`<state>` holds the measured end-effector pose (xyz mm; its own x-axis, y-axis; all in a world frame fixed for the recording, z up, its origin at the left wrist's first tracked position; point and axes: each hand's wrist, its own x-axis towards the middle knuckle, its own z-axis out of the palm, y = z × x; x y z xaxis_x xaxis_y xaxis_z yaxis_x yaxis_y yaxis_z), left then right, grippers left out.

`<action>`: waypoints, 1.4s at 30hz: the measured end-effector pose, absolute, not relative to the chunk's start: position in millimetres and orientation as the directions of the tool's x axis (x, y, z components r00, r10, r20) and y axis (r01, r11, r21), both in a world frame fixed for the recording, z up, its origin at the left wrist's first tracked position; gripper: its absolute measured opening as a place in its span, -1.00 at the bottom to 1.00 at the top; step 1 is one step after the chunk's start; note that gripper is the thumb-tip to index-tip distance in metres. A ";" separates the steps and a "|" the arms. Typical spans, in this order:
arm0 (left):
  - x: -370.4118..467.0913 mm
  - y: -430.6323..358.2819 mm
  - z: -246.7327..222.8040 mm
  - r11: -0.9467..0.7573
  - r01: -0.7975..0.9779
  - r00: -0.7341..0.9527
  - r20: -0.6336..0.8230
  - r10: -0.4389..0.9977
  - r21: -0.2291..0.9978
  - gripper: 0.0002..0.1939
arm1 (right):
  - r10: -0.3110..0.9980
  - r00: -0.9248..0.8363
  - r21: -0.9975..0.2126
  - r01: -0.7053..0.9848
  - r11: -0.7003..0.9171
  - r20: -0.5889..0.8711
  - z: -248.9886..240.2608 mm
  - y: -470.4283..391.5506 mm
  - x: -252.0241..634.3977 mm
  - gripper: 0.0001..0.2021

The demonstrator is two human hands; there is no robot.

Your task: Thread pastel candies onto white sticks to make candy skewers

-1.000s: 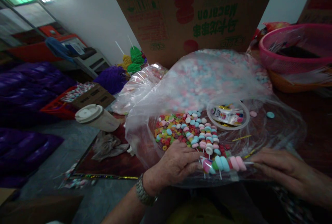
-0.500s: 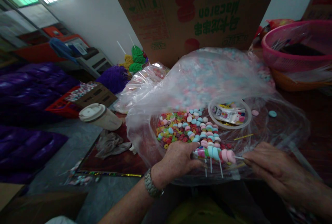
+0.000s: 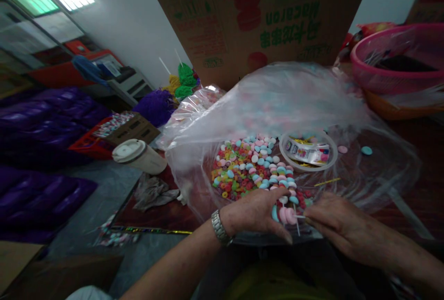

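A candy skewer (image 3: 287, 215) with pink and blue discs lies across the front of the work area, its white stick pointing right. My left hand (image 3: 255, 214), with a watch on the wrist, is wrapped round the candy end; the thumb and forefinger curve on either side, and the far end is hidden in the palm. My right hand (image 3: 333, 221) pinches the stick. Just beyond my left hand lie finished-looking skewers (image 3: 282, 177) of stacked pink, blue and white discs. Left of them spreads a pile of small coloured candy rings (image 3: 232, 170).
A round clear tub (image 3: 335, 152) holds printed labels and gold ties. Behind it a large plastic bag (image 3: 277, 101) of candy discs leans against a cardboard box (image 3: 249, 17). A lidded cup (image 3: 140, 155) and crumpled cloth (image 3: 152, 192) are at left; a pink basket (image 3: 398, 82) at right.
My left hand has slid right over the skewer, covering more of the candy. My right hand has moved a little left, still pinching the stick. The view has shifted slightly.
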<state>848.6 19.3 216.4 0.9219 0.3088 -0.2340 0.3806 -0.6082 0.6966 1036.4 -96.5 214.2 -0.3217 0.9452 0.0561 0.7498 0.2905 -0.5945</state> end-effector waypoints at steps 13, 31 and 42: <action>792.5 0.4 200.8 0.000 0.160 -0.062 0.010 0.998 0.987 -0.61 | 0.958 -0.068 -0.949 0.174 -0.263 -0.278 173.4 -95.9 1041.6 -0.56; 842.1 12.1 193.4 0.360 -0.714 0.206 -0.311 0.928 0.600 -0.58 | 0.913 -0.296 -0.681 -0.609 -0.407 -0.281 150.8 -102.4 953.4 -0.73; 845.0 0.4 190.0 0.577 -0.587 0.387 -0.429 0.816 0.568 -0.53 | 0.996 0.082 -0.972 0.224 -0.064 -0.047 169.6 -91.2 959.0 -0.62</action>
<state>845.0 0.4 190.0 0.3872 0.8163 -0.4285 -0.5871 0.5767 0.5681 959.0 -91.2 169.6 0.0819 0.9955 -0.0468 0.2240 -0.0641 -0.9725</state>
